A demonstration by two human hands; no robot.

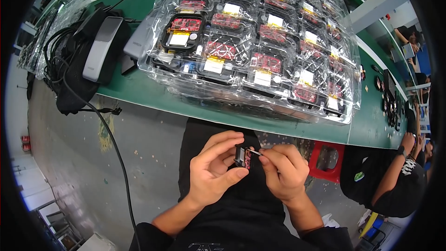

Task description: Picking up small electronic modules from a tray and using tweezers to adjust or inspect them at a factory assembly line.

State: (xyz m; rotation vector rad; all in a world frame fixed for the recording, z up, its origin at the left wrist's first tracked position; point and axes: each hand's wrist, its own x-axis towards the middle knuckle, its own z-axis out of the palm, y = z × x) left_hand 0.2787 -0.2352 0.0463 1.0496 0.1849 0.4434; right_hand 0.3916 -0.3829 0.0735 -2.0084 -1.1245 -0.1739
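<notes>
Presently my left hand [211, 169] gripped a small black housing with red circuit board [243, 156]; my right hand [283, 172] pinched its thin wire [254, 151], unseated yet; filled clear blister trays [260, 46] covered the green worktop [139, 88].

The place was an electronics assembly workshop, a factory line rather than a home or office. A long workbench with a green mat top and a white stripe [371, 125] ran across the view, and on it lay stacked clear plastic blister trays [260, 42], each pocket holding a small red circuit board with a yellow-and-white part. Beside the trays sat a grey handheld scanner-like device [100, 49] among black cables [60, 46]. The floor was bare, stained grey concrete [144, 148]. A red plastic stool [327, 160] stood under the bench, and another seated worker in black [385, 181] sat along the same bench.
</notes>
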